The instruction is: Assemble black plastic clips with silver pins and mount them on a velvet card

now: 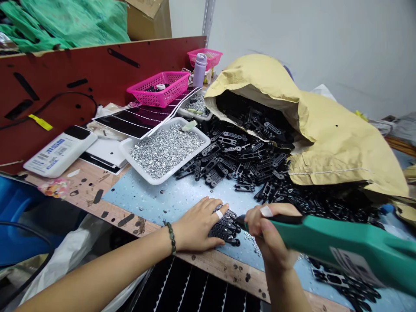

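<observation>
My left hand [203, 225] lies palm down, its fingers stretched over a small row of black perforated plastic strips [229, 225] on the blue mat. A white band is on one finger and a beaded bracelet on the wrist. Closed around the black front end of a teal electric screwdriver [351, 247] is my right hand [271, 234], with white tape on one finger. The screwdriver's dark tip [241, 222] meets the right side of the row; exact contact is unclear. Loose small silver pieces [253, 242] lie just beside it.
A white tray [147, 175] of small silver pieces stands behind my left hand. Black parts [227, 160] spill from a large yellow sack [260, 73]. More black parts [347, 281] lie at front right. Pink baskets [159, 93], a lilac bottle [199, 71] and a white scale-like device [60, 149] stand farther back.
</observation>
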Action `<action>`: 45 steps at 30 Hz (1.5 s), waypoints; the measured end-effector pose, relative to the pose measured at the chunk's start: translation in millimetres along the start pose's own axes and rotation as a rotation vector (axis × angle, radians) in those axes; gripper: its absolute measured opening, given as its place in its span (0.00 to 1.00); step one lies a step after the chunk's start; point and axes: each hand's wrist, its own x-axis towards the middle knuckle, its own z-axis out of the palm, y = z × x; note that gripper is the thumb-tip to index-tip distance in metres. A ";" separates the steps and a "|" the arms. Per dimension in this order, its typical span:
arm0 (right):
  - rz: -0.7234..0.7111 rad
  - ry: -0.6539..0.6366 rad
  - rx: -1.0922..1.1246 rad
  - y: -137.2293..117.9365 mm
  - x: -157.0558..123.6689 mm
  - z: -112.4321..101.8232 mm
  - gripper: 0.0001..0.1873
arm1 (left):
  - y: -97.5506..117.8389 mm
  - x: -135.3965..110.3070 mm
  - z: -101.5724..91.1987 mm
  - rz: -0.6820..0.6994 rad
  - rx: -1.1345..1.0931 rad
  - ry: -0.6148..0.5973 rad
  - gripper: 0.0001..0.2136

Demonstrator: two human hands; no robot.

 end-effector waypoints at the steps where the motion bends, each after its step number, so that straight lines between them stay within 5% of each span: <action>1: -0.012 0.000 0.029 2.6 2.1 2.2 0.04 | 0.1 -0.1 0.2 0.000 -0.002 0.000 0.41; 13: -0.076 0.003 0.112 -18.6 -3.6 -3.8 0.06 | 1.0 -0.4 -1.0 0.010 0.003 0.006 0.40; 33: -0.004 -0.015 0.130 -7.6 -1.6 -1.6 0.07 | 2.3 -8.2 -2.2 0.068 0.091 0.049 0.40; 45: -0.003 -0.014 0.068 -9.4 -8.5 -3.9 0.06 | 23.0 -27.2 -1.8 0.045 0.095 0.053 0.23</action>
